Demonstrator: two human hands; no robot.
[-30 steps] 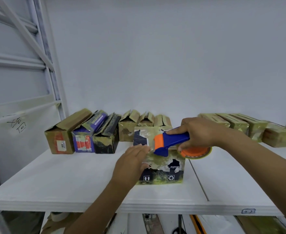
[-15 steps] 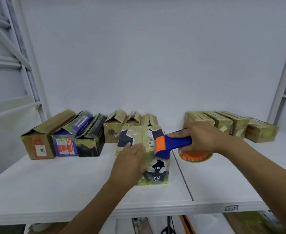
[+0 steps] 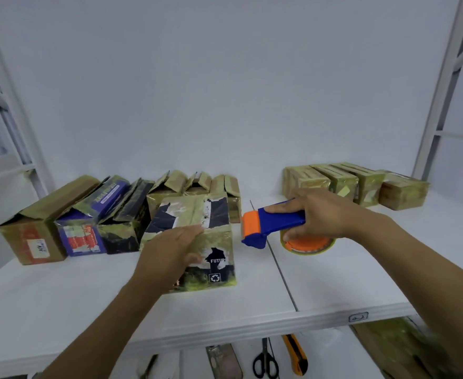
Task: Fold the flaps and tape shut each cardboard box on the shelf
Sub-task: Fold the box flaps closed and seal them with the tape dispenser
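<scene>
Pressing flat on the front box (image 3: 197, 236) at the shelf's (image 3: 334, 283) centre, the left hand (image 3: 170, 253) lies open, fingers spread. At its 3 o'clock the right hand (image 3: 320, 214) grips the tape dispenser (image 3: 274, 225), just clear of the box. Taping this box looks finished; next, fetch an open box (image 3: 167, 192) from 12 o'clock.
</scene>
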